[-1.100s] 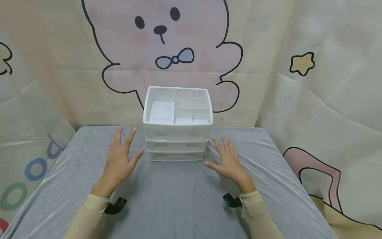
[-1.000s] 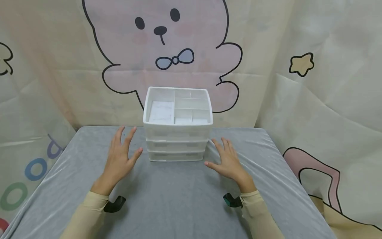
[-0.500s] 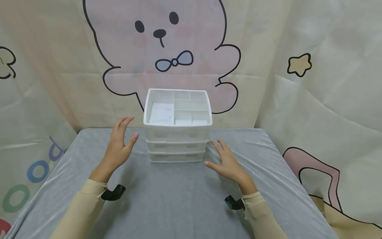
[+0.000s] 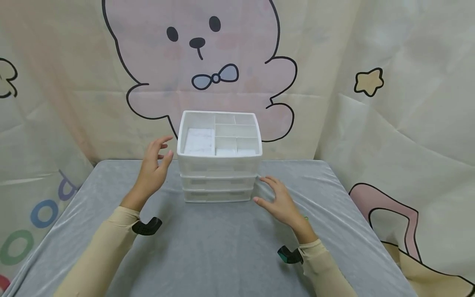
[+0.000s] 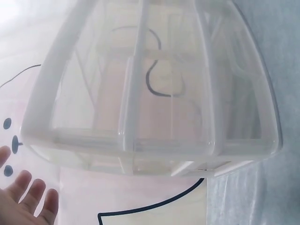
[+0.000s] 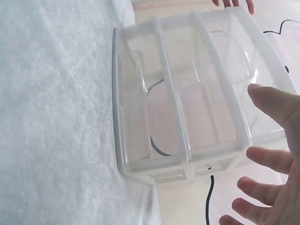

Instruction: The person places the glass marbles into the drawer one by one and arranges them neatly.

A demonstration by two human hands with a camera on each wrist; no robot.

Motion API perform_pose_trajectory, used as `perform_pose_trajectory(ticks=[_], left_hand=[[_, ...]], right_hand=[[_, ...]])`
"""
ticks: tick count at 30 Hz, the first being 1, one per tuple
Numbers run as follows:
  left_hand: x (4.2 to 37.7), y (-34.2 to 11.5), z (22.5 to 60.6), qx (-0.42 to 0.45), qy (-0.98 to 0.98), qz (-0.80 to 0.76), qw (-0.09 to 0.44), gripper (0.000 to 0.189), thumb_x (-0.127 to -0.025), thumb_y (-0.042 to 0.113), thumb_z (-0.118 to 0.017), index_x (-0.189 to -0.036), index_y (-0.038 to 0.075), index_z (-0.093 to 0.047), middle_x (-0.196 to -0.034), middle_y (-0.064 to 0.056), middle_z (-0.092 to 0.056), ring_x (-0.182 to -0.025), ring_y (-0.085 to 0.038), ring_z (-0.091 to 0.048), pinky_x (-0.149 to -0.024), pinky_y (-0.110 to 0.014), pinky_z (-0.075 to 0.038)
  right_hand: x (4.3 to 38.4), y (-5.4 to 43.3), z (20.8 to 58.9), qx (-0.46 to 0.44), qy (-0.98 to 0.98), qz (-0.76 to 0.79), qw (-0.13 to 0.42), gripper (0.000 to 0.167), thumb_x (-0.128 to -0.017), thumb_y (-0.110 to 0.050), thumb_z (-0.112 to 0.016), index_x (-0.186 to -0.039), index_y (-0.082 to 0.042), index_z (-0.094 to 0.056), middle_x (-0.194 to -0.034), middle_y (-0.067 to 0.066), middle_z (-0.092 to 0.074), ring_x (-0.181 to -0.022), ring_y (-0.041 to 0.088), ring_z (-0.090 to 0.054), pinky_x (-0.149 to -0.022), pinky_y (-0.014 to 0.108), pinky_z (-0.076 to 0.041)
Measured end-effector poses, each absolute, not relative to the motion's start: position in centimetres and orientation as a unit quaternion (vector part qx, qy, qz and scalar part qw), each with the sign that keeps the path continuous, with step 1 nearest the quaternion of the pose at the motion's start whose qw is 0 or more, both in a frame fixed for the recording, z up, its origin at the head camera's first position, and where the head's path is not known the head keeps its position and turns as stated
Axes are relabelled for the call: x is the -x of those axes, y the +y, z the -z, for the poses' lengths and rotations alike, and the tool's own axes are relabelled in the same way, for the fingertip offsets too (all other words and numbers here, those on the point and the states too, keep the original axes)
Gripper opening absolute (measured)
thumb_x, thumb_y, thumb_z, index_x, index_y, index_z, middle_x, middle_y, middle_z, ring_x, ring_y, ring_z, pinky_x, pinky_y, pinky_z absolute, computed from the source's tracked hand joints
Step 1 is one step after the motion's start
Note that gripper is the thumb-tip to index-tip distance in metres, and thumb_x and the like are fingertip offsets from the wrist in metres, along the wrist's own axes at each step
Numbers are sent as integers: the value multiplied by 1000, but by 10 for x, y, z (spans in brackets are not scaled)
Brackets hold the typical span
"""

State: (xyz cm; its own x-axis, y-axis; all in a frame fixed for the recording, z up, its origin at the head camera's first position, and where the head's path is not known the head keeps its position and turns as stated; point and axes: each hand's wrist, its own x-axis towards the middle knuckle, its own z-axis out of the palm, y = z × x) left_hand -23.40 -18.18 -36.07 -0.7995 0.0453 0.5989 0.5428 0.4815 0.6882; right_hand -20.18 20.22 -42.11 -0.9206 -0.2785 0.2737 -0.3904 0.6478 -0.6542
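Observation:
A white plastic drawer organizer (image 4: 219,167) with three see-through drawers stands at the back of the table, its divided top tray facing up. My left hand (image 4: 153,171) is raised at the organizer's left side, fingers loosely bent and holding nothing. On the other side, my right hand (image 4: 282,204) hovers low by the lower drawers, thumb and fingers spread. In the right wrist view the fingertips of the right hand (image 6: 269,161) overlap the organizer's edge. The left wrist view shows the left hand (image 5: 28,201) beside the organizer (image 5: 164,93), with a gap between them.
A grey cloth (image 4: 222,247) covers the table. Behind it hangs a cream backdrop (image 4: 315,82) with a printed pink bear, close to the organizer's back. A black wrist camera (image 4: 147,226) sits on the left wrist and another wrist camera (image 4: 290,254) on the right.
My left hand has risen and moved forward toward the organizer's upper left, its fingers bending more. The right hand has barely moved, its fingers slightly more bent. The organizer stays put.

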Motion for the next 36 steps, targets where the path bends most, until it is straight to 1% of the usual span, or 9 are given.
perform_pose_trajectory(ticks=[3,5,8,12,15,20,29,36], left_hand=[[239,-179,358,172,-809,498,260,41,-105,10,-49,-145,2,-47,-146,-21,-45,-129,-38,-45,-96,-43,-37],[241,-177,356,167,-803,509,260,41,-104,10,-50,-145,3,-48,-145,-20,-46,-129,-37,-46,-95,-42,-36],[247,-175,352,164,-799,517,258,41,-104,10,-51,-144,5,-49,-144,-20,-48,-128,-37,-47,-94,-41,-36],[256,-173,348,157,-802,519,250,42,-103,11,-52,-144,6,-49,-144,-20,-48,-127,-37,-48,-93,-40,-36],[264,-173,347,153,-804,521,242,41,-103,12,-51,-144,5,-49,-142,-21,-47,-127,-38,-48,-93,-39,-36],[275,-172,348,151,-808,521,228,41,-102,14,-51,-143,7,-49,-141,-23,-46,-128,-42,-46,-93,-39,-37],[283,-171,345,150,-823,503,215,42,-102,17,-52,-144,12,-51,-140,-21,-49,-128,-41,-46,-94,-41,-37],[289,-167,343,155,-839,483,199,45,-104,22,-51,-148,15,-48,-139,-22,-49,-125,-35,-46,-95,-43,-38]], right_hand=[[202,200,421,-188,-900,-387,70,65,-88,-31,-78,-144,-8,-53,-151,19,-47,-142,42,-41,-113,65,-33],[201,199,420,-189,-896,-396,63,64,-88,-31,-78,-143,-8,-54,-150,18,-47,-142,41,-41,-112,64,-34],[201,198,420,-190,-892,-406,55,63,-90,-31,-77,-144,-8,-53,-150,19,-47,-141,40,-42,-108,64,-38],[201,195,421,-194,-887,-415,53,62,-91,-28,-75,-144,-5,-52,-149,19,-50,-133,40,-48,-102,62,-44],[199,193,421,-198,-884,-420,45,61,-92,-27,-75,-144,-4,-52,-146,19,-53,-128,40,-53,-101,60,-45],[196,188,421,-218,-872,-438,14,59,-94,-27,-72,-145,-4,-51,-145,20,-55,-126,39,-56,-101,57,-47],[198,177,420,-279,-826,-488,-42,52,-98,-18,-66,-144,1,-50,-144,25,-53,-123,42,-57,-100,56,-48],[201,167,423,-293,-805,-512,-65,51,-100,-17,-64,-144,3,-50,-144,27,-53,-122,49,-57,-100,46,-51]])
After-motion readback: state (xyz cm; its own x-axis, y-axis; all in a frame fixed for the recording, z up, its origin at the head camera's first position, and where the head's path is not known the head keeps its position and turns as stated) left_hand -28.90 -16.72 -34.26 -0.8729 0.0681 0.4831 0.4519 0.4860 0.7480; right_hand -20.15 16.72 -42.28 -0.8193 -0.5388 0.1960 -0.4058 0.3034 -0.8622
